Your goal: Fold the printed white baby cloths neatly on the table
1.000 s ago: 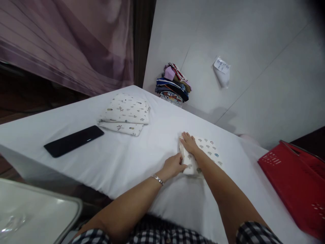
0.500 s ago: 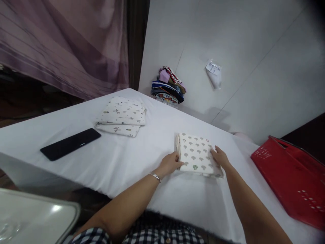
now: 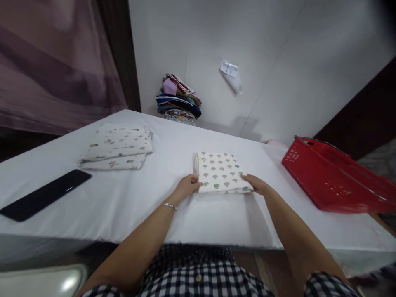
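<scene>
A folded white cloth (image 3: 221, 171) with a mushroom print lies on the white-covered table (image 3: 213, 218) before me. My left hand (image 3: 187, 185), with a bracelet at the wrist, pinches its near left corner, thumb on top. At the near right corner my right hand (image 3: 255, 183) grips the cloth, the thumb over it and the other fingers mostly hidden beneath. Further left lies a second folded white cloth (image 3: 119, 144) with a small plant-like print. In front of that one is a flat black slab (image 3: 45, 194), like a phone.
A red plastic basket (image 3: 331, 177) with metal handles stands on the table's right side. Behind the table's far edge, by the wall, is a stack of folded clothes (image 3: 179, 99). A labelled plastic bag (image 3: 231, 76) hangs on the wall. A purple curtain (image 3: 58, 62) covers the left.
The view has turned, so everything sits further left. My right hand has gone from the cloth's right side to its near right corner and closed on it. My left hand keeps its hold.
</scene>
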A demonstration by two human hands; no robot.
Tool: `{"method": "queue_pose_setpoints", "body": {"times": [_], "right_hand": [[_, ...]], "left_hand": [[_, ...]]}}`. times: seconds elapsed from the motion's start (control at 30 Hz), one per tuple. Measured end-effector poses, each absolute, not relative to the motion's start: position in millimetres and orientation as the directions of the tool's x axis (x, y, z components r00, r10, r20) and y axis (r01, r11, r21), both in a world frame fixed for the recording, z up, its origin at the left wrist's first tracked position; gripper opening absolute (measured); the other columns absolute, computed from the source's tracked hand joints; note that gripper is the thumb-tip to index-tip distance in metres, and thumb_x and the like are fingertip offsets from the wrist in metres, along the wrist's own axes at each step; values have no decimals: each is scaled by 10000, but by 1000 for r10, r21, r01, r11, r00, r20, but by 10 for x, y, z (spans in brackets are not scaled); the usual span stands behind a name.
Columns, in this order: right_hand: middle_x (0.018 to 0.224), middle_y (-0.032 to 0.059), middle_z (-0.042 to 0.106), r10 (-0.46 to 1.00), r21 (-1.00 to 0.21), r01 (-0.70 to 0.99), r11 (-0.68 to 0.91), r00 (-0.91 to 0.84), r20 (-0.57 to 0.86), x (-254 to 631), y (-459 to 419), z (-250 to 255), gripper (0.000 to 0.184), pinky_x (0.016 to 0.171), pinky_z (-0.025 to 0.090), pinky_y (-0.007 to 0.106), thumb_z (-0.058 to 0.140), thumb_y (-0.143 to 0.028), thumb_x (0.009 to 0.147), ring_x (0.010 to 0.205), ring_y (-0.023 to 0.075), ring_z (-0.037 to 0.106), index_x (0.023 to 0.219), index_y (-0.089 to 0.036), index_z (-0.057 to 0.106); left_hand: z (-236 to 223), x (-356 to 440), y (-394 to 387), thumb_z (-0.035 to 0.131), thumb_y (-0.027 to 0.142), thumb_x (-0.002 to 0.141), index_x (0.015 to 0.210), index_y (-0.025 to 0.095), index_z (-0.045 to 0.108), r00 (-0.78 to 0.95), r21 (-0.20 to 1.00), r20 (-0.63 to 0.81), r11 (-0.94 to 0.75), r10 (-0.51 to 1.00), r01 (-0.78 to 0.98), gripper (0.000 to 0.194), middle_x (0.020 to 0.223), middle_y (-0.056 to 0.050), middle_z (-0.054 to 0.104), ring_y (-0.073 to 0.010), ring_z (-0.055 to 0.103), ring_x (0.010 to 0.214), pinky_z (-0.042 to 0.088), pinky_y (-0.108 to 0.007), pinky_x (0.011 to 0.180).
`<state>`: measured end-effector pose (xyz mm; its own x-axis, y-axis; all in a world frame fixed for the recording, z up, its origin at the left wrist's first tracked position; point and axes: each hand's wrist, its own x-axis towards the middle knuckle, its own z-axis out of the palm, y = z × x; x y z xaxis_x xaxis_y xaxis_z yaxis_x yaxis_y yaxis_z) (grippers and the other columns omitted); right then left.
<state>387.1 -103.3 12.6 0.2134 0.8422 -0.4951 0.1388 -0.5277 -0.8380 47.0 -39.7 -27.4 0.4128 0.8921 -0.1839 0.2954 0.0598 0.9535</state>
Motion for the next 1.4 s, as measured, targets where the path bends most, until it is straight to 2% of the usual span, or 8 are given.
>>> {"method": "queue_pose_setpoints", "body": {"times": [0.2, 0.33, 0.47, 0.6, 0.8, 0.97, 1.13, 1.4], "right_hand": [[1081, 94, 687, 838, -873, -144, -466, 244, -488, 3894, -1162, 47, 345, 701, 557, 305, 552, -438, 868, 868, 198, 663, 1081, -173, 611], [966, 95, 705, 833, -870, -240, -431, 267, -486, 3837, -1221, 69, 323, 708, 561, 315, 537, -433, 880, 813, 195, 668, 1030, -160, 623], [956, 76, 698, 847, -890, -187, -416, 277, -454, 3778, -1212, 90, 236, 732, 555, 319, 579, -383, 850, 814, 184, 663, 968, -182, 619], [984, 60, 691, 857, -901, -134, -412, 279, -433, 3760, -1193, 100, 198, 725, 551, 323, 636, -311, 796, 821, 182, 658, 963, -209, 608], [1182, 65, 637, 928, -930, -206, -305, 157, -339, 3368, -1417, 28, 472, 688, 567, 329, 672, -308, 764, 898, 198, 662, 1196, -263, 488], [1022, 63, 688, 931, -914, -236, -329, 84, -356, 2882, -1737, -127, 811, 656, 585, 355, 710, -366, 752, 741, 187, 677, 1419, -294, 253], [1028, 120, 668, 848, -930, -149, -336, 382, -367, 3131, -1628, -115, 1012, 553, 572, 304, 689, -365, 772, 719, 187, 653, 1507, -190, 16], [1219, 109, 606, 820, -921, 98, -378, 497, -284, 3722, -947, 70, 535, 667, 553, 237, 656, -399, 777, 990, 195, 614, 1261, -194, 557]], "left_hand": [[-53, 532, -552, 599, 415, 792, 1124, 173, 532, 238, 792, 80, -207, 968, 574, 416, 1167, -107, 601, -222, 622, 940, 503, -346, 787], [43, 681, -757, 558, 381, 832, 1227, 188, 514, 503, 455, 434, -664, 747, 593, 442, 1368, -118, 487, -277, 412, 1287, 341, -441, 1061], [-65, 812, -838, 535, 180, 796, 1299, 212, 486, 751, 196, 388, -844, 534, 499, 507, 1459, -86, 406, -274, 300, 1372, 180, -492, 1144], [-168, 837, -746, 399, 13, 753, 1337, 207, 473, 759, 128, 364, -836, 540, 534, 620, 1440, -74, 439, -253, 338, 1358, 202, -486, 1140], [-106, 461, -448, 297, -46, 755, 1293, 192, 529, 759, 14, 365, -818, 540, 575, 632, 1363, -71, 529, -236, 380, 1338, 189, -483, 1141], [-120, -4, -241, 302, -10, 760, 1259, 280, 554, 673, 86, 340, -734, 657, 673, 630, 1374, 2, 521, -268, 394, 1326, 216, -558, 1108], [-201, -29, -271, 387, 61, 735, 1305, 201, 517, 598, 321, 299, -668, 744, 671, 601, 1449, -25, 432, -247, 294, 1385, 294, -447, 1121], [-76, 123, -449, 527, 366, 807, 1360, 155, 428, -27, 777, -28, 39, 999, 629, 600, 1344, -114, 536, -269, 550, 1168, 471, -367, 949]]}}
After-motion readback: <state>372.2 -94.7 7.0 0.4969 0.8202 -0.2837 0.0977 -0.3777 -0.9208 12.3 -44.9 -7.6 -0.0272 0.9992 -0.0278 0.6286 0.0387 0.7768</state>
